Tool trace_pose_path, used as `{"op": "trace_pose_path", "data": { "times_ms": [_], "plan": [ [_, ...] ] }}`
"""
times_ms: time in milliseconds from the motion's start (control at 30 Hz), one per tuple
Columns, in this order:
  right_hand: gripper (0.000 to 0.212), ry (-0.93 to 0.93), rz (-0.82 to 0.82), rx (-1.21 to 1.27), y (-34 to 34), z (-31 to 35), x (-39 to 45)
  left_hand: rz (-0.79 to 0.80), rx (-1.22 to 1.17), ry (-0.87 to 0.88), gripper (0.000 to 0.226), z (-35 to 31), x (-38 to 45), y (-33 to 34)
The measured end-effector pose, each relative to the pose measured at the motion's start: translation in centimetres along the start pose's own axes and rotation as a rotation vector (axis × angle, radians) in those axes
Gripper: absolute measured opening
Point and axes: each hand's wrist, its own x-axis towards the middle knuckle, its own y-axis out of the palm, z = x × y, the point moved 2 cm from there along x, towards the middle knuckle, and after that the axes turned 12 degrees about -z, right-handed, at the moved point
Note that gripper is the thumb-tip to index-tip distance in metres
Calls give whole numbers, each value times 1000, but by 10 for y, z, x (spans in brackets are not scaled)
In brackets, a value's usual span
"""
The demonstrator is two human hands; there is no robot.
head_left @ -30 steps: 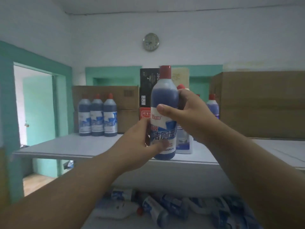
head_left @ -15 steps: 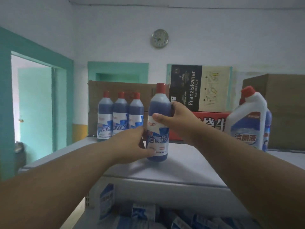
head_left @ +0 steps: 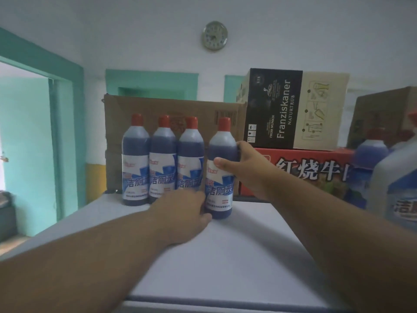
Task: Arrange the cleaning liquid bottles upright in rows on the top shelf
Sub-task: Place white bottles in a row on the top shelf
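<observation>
Bottle [head_left: 220, 177] 4 stands upright on the top shelf [head_left: 225, 256], just beside 3 others [head_left: 162, 163]. Our right hand [head_left: 246, 168] wraps its shoulder; our left hand [head_left: 185, 211] steadies its base. Full, rigid, slick plastic: we'd hold mid-body.

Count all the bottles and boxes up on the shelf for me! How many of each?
Dark blue bottles with red caps in the row: 4
Other bottles at the right edge: 2
Boxes: 4
Total: 10
</observation>
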Motion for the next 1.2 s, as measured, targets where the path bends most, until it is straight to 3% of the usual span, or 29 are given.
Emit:
{"op": "trace_pose_path", "data": {
  "times_ms": [100, 267, 467, 767, 1067, 1200],
  "plan": [
    [51, -12, -22, -31, 1, -5, -5, -54, -68, 1, 25, 4, 0, 6],
    [72, -2, -42, -147, 7, -22, -13, -50, -55, 30, 20, 8, 4, 11],
    [54, -85, -131, -282, 18, -25, -10, -57, -60, 27, 21, 10, 5, 14],
    [67, -91, -139, -359, 26, -32, -13, -54, -44, 25, 23, 11, 7, 17],
    [62, -109, -179, -323, 27, -36, -14, -48, -47, 0, 22, 9, 5, 13],
    [54, -311, -331, -413, 16, -22, -24, -60, -89, -19, 15, 6, 1, 5]
  ]
}}
